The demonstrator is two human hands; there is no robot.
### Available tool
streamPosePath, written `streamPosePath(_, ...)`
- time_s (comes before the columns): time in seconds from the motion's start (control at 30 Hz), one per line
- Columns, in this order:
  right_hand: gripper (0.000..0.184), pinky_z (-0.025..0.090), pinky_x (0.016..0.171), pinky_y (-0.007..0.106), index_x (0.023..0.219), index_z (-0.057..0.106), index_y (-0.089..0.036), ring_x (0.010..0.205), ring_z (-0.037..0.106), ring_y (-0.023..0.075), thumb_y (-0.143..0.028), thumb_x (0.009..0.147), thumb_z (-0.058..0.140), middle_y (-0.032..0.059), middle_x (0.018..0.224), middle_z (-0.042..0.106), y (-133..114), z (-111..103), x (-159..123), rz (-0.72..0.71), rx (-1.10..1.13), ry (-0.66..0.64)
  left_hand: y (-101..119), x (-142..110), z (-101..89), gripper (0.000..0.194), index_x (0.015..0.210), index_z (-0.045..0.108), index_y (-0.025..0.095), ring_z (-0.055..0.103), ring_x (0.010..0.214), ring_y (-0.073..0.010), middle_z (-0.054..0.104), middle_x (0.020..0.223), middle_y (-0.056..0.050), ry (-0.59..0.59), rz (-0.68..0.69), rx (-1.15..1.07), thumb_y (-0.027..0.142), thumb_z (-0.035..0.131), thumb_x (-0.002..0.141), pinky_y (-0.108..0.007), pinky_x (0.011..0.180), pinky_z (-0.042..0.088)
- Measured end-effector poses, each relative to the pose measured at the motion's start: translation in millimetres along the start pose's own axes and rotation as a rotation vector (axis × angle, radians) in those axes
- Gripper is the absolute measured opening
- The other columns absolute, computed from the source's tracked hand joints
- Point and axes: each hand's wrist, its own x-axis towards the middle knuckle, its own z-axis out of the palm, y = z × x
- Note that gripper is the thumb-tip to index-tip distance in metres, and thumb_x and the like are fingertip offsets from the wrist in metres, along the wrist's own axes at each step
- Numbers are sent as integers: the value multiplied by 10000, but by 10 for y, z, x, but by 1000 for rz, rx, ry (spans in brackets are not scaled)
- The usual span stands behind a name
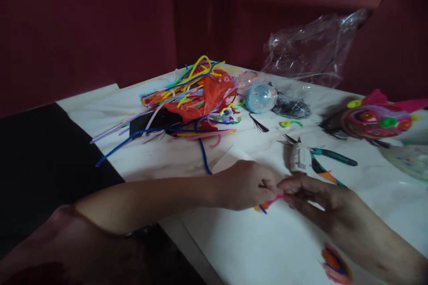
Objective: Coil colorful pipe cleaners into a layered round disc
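Note:
My left hand (pixel 245 185) is closed, pinching small coloured pieces of pipe cleaner in front of my body; yellow, orange and blue ends (pixel 262 208) stick out below its fingers. A pink pipe cleaner (pixel 277 198) runs from there to my right hand (pixel 323 200), whose thumb and fingertips are pressed together on it. The fingertips of both hands nearly meet. On the white paper below my right wrist lies a coiled piece of pipe cleaner (pixel 336 263) in orange, dark blue and pink.
Beyond my hands lie green-handled pliers (pixel 334 156) beside a white object (pixel 298 158). Many coloured pipe cleaners (pixel 190 87) are heaped at the back left. A clear ball (pixel 261 98), a plastic bag (pixel 307 51) and a decorated pink ball (pixel 374 120) stand further back.

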Motion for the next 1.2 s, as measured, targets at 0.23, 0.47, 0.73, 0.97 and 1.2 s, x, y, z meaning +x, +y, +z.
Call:
streamPosePath(0.23,302,445,541,144,899,617,-203,760,551,150,-464,885,465,3,874,568,167,83,-1,-15,37,-9,-90,18,16,111,808,633,74,559,590,-87,644,688,-36,7,-90,-124,76,561,724,-155,489,355)
streamPosePath(0.47,394,377,465,179,778,633,-178,577,507,137,-483,869,402,15,736,561,59,49,74,-25,-52,-17,-92,50,-12,122,700,626,81,435,510,-52,491,537,48,68,-69,-41,46,511,678,-164,473,299)
streamPosePath(0.73,347,389,482,176,864,538,-170,591,504,120,-437,940,331,-9,700,525,139,-9,53,-62,-68,-44,-131,60,32,212,833,584,97,432,488,-48,482,583,52,144,-36,-194,13,442,700,-162,469,335)
streamPosePath(0.97,417,392,462,189,848,487,-180,535,471,135,-525,993,304,5,651,482,236,-204,-128,-9,-107,16,-125,7,-48,268,857,599,111,320,444,-53,365,510,67,251,-24,-44,41,357,763,-178,430,242)
streamPosePath(1.2,438,436,451,163,848,557,-216,511,506,147,-631,886,423,7,639,520,559,-339,-334,180,-79,67,-108,-2,-23,238,881,587,113,359,457,-59,392,520,66,269,-33,26,84,366,798,-188,474,276)
